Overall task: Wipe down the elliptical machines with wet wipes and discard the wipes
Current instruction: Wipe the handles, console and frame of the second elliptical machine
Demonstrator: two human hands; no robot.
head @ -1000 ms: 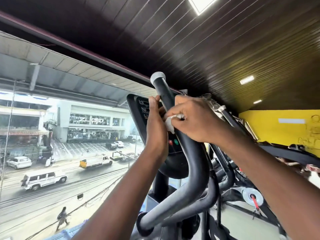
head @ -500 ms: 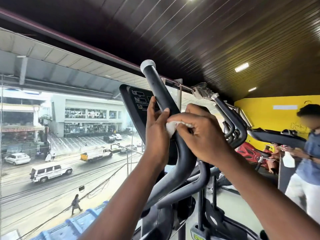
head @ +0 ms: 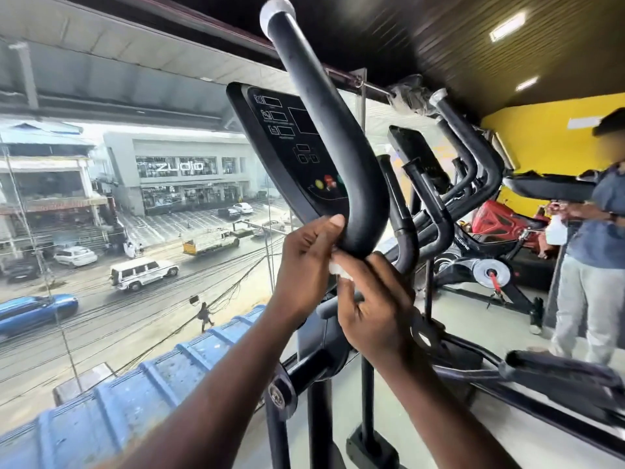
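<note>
The black curved handlebar (head: 324, 130) of the elliptical rises in front of me to a silver end cap, with the dark console (head: 291, 147) right behind it. At the bar's lower bend my left hand (head: 304, 265) grips the handlebar from the left, its thumb pressed up against the bar. My right hand (head: 375, 309) curls round the bar just below and holds a crumpled white wet wipe (head: 340, 270) against it. Only a small part of the wipe shows between the two hands.
A glass window (head: 135, 231) stands close behind the machine, over a street. More ellipticals (head: 473, 170) and a red machine (head: 493, 218) line the right side. A person (head: 598, 231) with a spray bottle (head: 556, 228) stands at the far right by the yellow wall.
Both hands have slid with the wipe down the handlebar, from beside the console to the lower bend. The view has tilted down, and more of the console shows.
</note>
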